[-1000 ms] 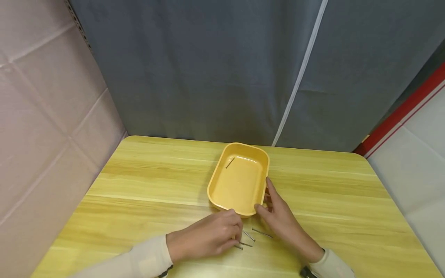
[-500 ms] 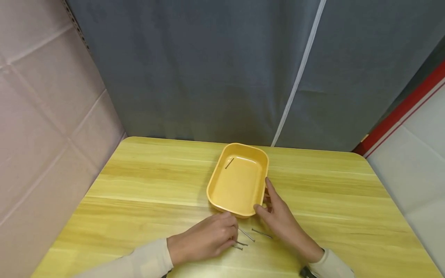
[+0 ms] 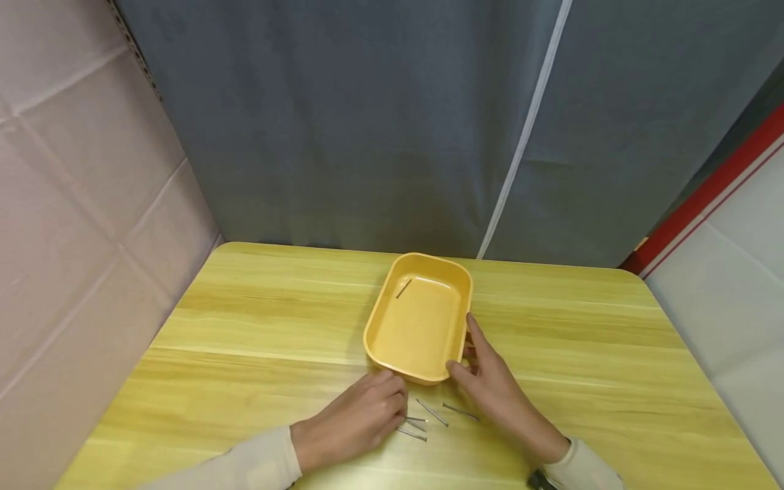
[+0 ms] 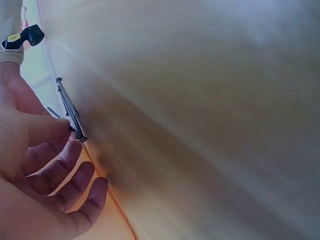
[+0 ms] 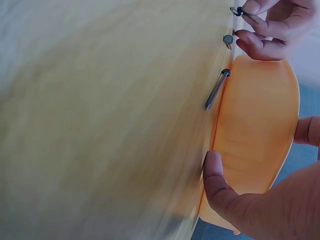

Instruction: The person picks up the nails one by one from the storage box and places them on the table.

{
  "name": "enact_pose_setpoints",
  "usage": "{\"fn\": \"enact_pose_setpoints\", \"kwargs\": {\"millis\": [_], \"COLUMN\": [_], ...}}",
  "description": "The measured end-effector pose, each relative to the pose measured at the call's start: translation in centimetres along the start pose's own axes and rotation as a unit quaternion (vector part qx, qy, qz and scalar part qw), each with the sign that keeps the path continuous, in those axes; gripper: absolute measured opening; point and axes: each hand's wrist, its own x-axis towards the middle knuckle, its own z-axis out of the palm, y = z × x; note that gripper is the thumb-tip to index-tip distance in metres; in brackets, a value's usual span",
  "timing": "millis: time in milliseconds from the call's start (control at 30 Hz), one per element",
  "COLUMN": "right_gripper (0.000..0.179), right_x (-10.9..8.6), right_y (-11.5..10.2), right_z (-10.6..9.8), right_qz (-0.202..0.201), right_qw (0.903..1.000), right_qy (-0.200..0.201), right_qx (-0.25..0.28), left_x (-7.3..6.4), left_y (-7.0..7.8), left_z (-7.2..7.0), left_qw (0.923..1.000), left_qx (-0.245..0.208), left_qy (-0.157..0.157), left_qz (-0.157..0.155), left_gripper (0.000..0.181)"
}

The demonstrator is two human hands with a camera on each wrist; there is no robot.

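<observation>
A yellow tray (image 3: 422,333) sits on the wooden table with one nail (image 3: 403,288) lying inside. My right hand (image 3: 493,381) grips its near right corner, thumb at the rim and fingers along the outer side. Just in front of the tray, my left hand (image 3: 361,415) pinches a nail (image 5: 250,18) between thumb and index finger, low over the table. Other nails (image 3: 412,434) lie right at these fingertips, overlapping in the left wrist view. Between the hands rest two more loose nails, a slanted nail (image 3: 431,412) and a farther right nail (image 3: 461,412).
The wooden table (image 3: 257,320) extends to both sides of the tray. A grey curtain (image 3: 367,136) hangs along its back edge. Pale panels (image 3: 92,204) flank the left side, and a white panel with a red strip (image 3: 710,184) flanks the right.
My left hand has shifted a little to the left, and the nails at its fingertips have shifted and show more of their length. My right hand keeps its grip on the tray.
</observation>
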Motion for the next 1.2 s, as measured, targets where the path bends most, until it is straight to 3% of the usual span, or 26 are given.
{"fn": "enact_pose_setpoints", "kwargs": {"millis": [233, 667, 967, 1067, 1200], "right_gripper": [0.094, 0.095, 0.095, 0.095, 0.094], "right_x": [0.1, 0.1, 0.2, 0.2, 0.1], "right_y": [0.0, 0.0, 0.0, 0.0, 0.0], "right_z": [-0.1, 0.0, 0.0, 0.0, -0.1], "right_qz": [0.005, 0.009, 0.01, 0.008, 0.007], "right_qw": [1.0, 0.9999, 0.9999, 0.9999, 0.9999], "right_qy": [-0.007, -0.006, -0.005, -0.008, -0.009], "right_qx": [0.004, 0.005, 0.01, 0.012, 0.008], "left_x": [-0.4, -0.3, -0.4, -0.2, 0.5], "left_y": [-0.3, -0.5, 0.0, 0.4, 0.9], "left_z": [-0.2, -0.4, -1.0, -1.5, -3.1], "left_qw": [0.9996, 0.9993, 0.998, 0.9978, 0.9992], "left_qx": [0.019, 0.028, 0.05, 0.039, -0.014], "left_qy": [-0.01, -0.011, 0.036, 0.05, 0.038], "left_qz": [-0.019, -0.023, 0.01, 0.018, 0.007], "left_gripper": [0.008, 0.011, 0.005, 0.006, 0.004]}}
